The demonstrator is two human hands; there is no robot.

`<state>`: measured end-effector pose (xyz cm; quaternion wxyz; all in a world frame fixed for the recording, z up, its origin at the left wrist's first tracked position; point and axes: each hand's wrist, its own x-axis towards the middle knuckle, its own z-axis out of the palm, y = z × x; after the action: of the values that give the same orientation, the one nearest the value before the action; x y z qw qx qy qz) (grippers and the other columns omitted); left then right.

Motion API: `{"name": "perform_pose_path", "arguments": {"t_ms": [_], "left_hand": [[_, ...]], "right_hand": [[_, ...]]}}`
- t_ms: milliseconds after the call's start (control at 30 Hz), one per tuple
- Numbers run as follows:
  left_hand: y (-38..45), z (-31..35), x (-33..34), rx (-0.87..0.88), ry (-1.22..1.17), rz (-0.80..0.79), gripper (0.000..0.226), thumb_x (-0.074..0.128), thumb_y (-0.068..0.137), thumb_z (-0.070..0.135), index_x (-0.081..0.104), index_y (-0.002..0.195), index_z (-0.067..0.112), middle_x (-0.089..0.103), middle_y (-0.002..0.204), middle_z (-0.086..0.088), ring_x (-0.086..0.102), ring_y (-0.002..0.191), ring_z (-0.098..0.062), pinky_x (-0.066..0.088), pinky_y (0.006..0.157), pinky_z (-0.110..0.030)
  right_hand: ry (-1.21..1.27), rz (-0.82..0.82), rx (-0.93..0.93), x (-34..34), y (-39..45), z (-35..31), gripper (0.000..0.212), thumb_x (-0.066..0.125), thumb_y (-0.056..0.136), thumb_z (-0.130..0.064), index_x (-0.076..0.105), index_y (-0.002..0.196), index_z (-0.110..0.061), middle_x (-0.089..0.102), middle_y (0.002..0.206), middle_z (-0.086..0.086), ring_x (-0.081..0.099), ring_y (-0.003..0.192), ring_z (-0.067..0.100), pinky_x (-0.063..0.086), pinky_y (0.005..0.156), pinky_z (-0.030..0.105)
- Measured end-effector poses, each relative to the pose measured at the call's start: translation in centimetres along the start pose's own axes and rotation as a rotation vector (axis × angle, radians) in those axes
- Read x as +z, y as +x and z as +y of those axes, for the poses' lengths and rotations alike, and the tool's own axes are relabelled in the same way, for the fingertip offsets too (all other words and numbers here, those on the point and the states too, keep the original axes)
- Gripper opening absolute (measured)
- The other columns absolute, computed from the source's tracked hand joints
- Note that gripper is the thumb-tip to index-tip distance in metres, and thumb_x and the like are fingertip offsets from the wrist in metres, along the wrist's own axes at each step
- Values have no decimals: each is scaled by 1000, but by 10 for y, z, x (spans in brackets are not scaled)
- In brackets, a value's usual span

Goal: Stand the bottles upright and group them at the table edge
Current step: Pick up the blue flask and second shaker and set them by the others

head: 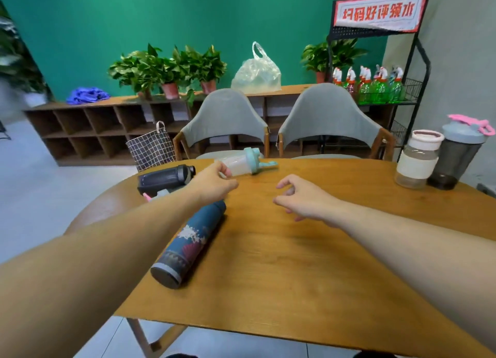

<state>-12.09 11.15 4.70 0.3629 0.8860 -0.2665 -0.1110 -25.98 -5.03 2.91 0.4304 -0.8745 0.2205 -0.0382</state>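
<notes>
Left hand (214,182), fingers apart, nears the lying clear shaker (241,163) at upper centre; a nudge could roll it off the table (268,263)

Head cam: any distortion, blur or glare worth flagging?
Head view: strong wide-angle bend, the table edge and rack bow; left edge of the frame smeared; soft overall, the left hand and clear bottle slightly blurred; mild sheen on the wood beside the blue bottle; soft shadows under the arms.
</notes>
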Motion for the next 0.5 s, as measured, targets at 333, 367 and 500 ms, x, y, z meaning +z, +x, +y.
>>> {"name": "perform_pose_path", "arguments": {"t_ms": [333, 367, 500], "left_hand": [[-1, -89, -34, 128, 395, -131, 37, 61, 91, 28, 47, 125, 23, 49, 124, -2, 58, 103, -22, 52, 88, -42], [0, -95, -39, 202, 464, -164, 38, 59, 92, 22, 46, 127, 25, 46, 128, -1, 57, 103, -22, 51, 87, -41], [4, -113, -53, 474, 925, -371, 67, 53, 89, 5, 33, 144, 38, 24, 152, 4, 47, 123, -22, 49, 89, -43]], "right_hand": [[-66, -75, -56, 58, 44, -41, 36, 59, 95, -25, 50, 129, -20, 66, 112, 11, 65, 103, 27, 59, 77, 39], [-73, -78, -64, 62, 47, -43, 35, 60, 95, -24, 50, 129, -20, 66, 110, 11, 65, 103, 28, 59, 77, 40], [-105, -71, -91, 73, 63, -47, 31, 60, 94, -24, 53, 124, -19, 68, 105, 9, 67, 100, 31, 58, 77, 44]]}}
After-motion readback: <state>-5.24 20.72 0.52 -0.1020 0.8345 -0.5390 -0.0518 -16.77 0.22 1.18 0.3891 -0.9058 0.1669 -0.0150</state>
